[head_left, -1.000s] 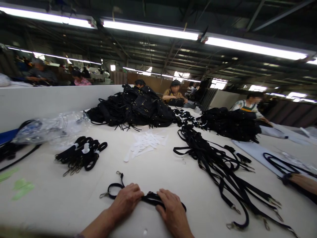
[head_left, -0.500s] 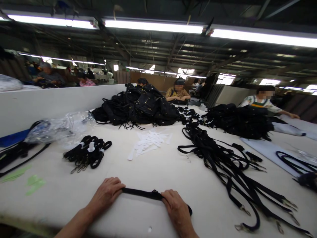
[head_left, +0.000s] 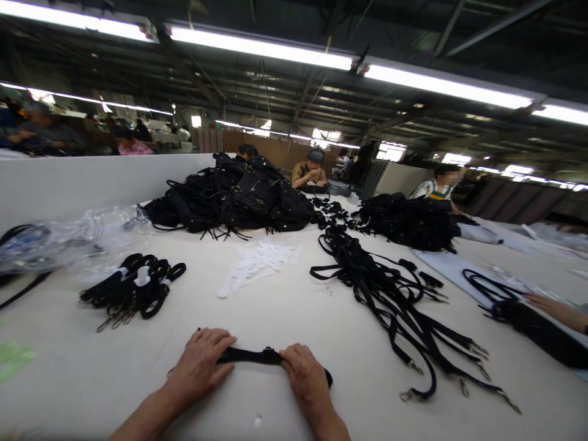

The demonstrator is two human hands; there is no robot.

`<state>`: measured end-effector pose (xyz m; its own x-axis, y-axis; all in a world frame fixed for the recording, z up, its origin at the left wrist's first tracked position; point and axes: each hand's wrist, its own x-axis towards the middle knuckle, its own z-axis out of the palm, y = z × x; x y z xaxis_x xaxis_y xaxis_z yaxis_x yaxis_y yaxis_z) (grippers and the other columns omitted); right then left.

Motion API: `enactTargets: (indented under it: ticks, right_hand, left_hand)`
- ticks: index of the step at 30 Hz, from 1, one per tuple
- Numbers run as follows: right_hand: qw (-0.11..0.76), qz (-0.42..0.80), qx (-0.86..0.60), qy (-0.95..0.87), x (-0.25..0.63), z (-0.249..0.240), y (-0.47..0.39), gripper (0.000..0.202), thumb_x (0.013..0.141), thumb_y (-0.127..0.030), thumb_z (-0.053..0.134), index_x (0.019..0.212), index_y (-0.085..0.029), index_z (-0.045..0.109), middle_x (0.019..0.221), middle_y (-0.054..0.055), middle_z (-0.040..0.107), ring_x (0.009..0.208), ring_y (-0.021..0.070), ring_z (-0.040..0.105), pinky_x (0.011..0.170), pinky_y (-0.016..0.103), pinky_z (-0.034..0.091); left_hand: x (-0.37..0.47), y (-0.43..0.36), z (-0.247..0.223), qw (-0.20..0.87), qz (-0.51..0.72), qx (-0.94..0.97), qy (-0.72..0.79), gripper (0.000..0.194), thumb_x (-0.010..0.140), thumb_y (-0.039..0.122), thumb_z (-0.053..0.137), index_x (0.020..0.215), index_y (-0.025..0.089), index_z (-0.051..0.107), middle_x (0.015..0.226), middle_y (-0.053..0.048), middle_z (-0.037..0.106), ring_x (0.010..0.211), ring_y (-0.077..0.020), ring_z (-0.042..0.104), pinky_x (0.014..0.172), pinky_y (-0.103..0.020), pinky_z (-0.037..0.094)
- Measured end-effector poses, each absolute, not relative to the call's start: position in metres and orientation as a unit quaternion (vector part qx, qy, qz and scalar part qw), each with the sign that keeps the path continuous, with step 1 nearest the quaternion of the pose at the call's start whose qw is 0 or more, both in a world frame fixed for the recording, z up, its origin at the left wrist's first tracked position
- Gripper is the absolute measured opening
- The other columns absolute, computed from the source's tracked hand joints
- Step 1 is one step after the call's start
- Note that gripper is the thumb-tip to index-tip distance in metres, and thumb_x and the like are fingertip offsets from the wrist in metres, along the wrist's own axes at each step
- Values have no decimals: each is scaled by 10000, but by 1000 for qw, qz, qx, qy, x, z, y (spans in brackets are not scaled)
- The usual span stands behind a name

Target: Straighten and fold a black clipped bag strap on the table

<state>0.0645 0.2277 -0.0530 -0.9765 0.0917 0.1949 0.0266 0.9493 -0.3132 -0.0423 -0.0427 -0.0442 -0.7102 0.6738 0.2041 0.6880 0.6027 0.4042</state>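
Note:
A folded black strap with a small buckle lies across the front of the white table. My left hand is over the strap's left part, fingers bent and thumb beneath it, closed on it. The right end is held by my right hand, its fingers pressed together on the strap, and a black loop sticks out past it. Beyond my hands lies a heap of white paper tags. Left of them is a bundle of rolled black straps with metal clips.
Long black straps with clips spread over the right side. Black bags are piled at the back, and more bags lie right of them. Clear plastic is at left. A person's hand rests by a black item at right.
The view has turned right. My left hand has slid along the strap and now covers more of its left part. Another person's hand has come into view at the right edge.

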Motion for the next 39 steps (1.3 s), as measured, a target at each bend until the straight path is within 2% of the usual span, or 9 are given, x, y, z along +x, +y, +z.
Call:
enactTargets:
  ticks: [4,9,15,18,21,26,31,36,39]
  right_hand:
    - [94,142,-31,-985,66,-50,223,180,881,-136,603,980,-273,665,943,-2,688,941,203,631,800,292,508]
    - [67,150,-1,-986,72,-39,221,140,932,-215,524,964,-260,652,957,22,675,942,219,637,814,336,530]
    - [40,172,136,-975,74,-22,255,514,916,-80,385,1361,-321,476,1068,19,697,951,154,668,797,254,541]
    - [52,100,223,-968,66,-7,269,525,913,-103,433,1389,-323,446,1270,50,649,1031,164,654,861,279,533]
    - [58,16,319,-946,56,7,271,433,956,-171,431,1373,-283,458,1446,77,525,1111,187,613,911,327,518]
    - [20,-47,431,-901,44,20,257,364,967,-204,420,1318,-269,495,1516,12,442,1039,169,576,813,308,498]
    - [6,-66,468,-881,37,20,249,176,966,-243,468,1012,-234,638,1367,-21,575,882,151,588,710,295,437]
    - [17,5,411,-911,43,18,253,177,945,-227,514,964,-297,674,1306,-74,627,931,132,618,790,278,421]
    - [31,42,285,-957,47,11,256,70,833,-429,658,810,-386,707,1114,-151,713,808,91,631,725,233,432]
  left_hand:
    - [-35,-4,-49,-15,-263,-397,-879,201,943,269,521,1093,272,656,1036,-50,641,1008,-237,564,910,-404,442]
    - [-39,4,-51,0,-282,-383,-880,253,984,254,449,987,267,701,932,-44,629,938,-209,561,847,-341,459]
    - [-39,2,-47,-5,-286,-383,-879,277,996,260,432,926,265,700,902,-37,611,928,-205,545,828,-329,450]
    - [-37,3,-48,-17,-288,-385,-877,203,984,269,477,947,263,676,939,-28,612,952,-210,537,852,-342,440]
    - [-38,4,-49,-23,-282,-385,-879,212,992,294,460,959,262,666,934,-27,605,938,-214,535,871,-367,433]
    - [-40,5,-54,-22,-274,-391,-878,215,990,295,457,970,262,668,937,-31,607,939,-219,536,862,-372,436]
    - [-42,5,-53,-20,-274,-389,-880,229,990,288,449,967,257,675,932,-33,618,933,-215,545,847,-363,442]
    - [-43,6,-60,-17,-285,-393,-874,230,982,308,450,967,275,677,941,-37,631,952,-226,568,851,-373,468]
    - [-46,4,-82,-6,-309,-405,-861,230,963,386,467,975,319,686,926,-31,661,920,-233,607,834,-373,511]
